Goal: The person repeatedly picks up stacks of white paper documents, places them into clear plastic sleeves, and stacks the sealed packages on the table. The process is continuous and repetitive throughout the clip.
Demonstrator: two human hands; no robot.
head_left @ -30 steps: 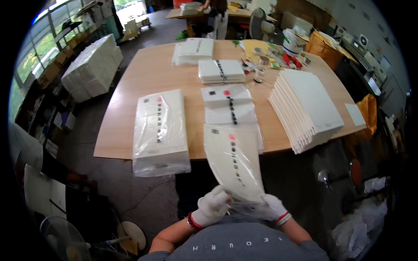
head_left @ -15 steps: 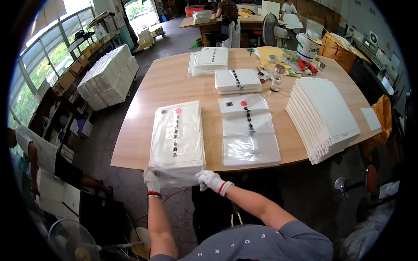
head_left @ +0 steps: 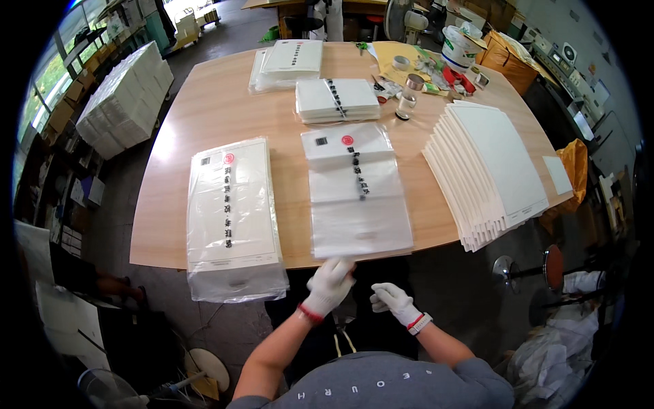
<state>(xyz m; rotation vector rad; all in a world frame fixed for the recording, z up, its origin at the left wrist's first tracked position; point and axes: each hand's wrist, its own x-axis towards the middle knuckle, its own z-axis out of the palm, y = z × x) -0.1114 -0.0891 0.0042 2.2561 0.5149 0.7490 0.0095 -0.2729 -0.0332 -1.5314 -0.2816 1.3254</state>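
Far left, off the table, a bulk stack of white sheets (head_left: 126,99) stands on a lower surface near the windows. On the wooden table (head_left: 204,123), the left front portion carries a pile of filled clear plastic sleeves (head_left: 231,218), each holding a white sheet with a red mark and a dark printed column; the pile overhangs the table's near edge. Just right of it, at the centre front, lies a stack of empty clear plastic bags (head_left: 357,194), its near edge level with the table edge. The person's left hand (head_left: 328,285), in a white glove with a red cuff, is raised to that near edge, the fingers bunched together and touching the bottom of the stack; whether they pinch a single bag cannot be determined. The right hand (head_left: 395,303), gloved likewise, hangs below the table edge just beside the left, clear of the bags, fingers loosely curled and holding nothing. Behind the centre stack sits a smaller stack of packed sleeves (head_left: 337,101), with another (head_left: 289,63) farther back. To the right stands a glass jar (head_left: 407,105), then a fanned stack of large white boards (head_left: 490,170) along the right edge, and a white bucket (head_left: 458,46) at the far right rear.
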